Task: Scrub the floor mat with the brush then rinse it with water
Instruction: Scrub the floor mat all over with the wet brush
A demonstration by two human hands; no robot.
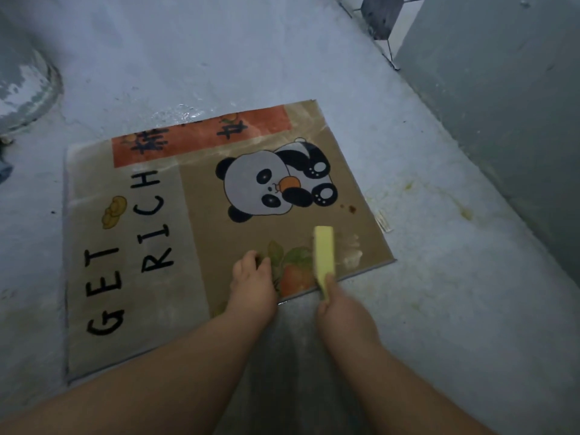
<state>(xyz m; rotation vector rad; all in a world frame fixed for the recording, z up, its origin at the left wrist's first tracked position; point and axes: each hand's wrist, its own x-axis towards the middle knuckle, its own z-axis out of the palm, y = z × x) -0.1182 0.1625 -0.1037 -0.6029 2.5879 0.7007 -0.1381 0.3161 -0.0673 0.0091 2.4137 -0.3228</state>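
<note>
A tan floor mat (207, 277) with a panda picture, an orange banner and the words GET RICH lies flat on the wet concrete floor. My right hand (340, 312) is shut on the handle of a pale yellow brush (324, 251), whose head rests on the mat near its near right corner. Beside the brush head there is a patch of whitish foam (351, 251). My left hand (252, 285) presses down on the mat's near edge, fingers curled on the leaf print. A small dark stain (350, 208) sits right of the panda.
A grey wall (502, 105) rises at the right, with tiled floor (392, 23) beyond it at the top. A round grey container base (22, 83) stands at the far left. Yellowish stains (464, 211) mark the floor by the wall.
</note>
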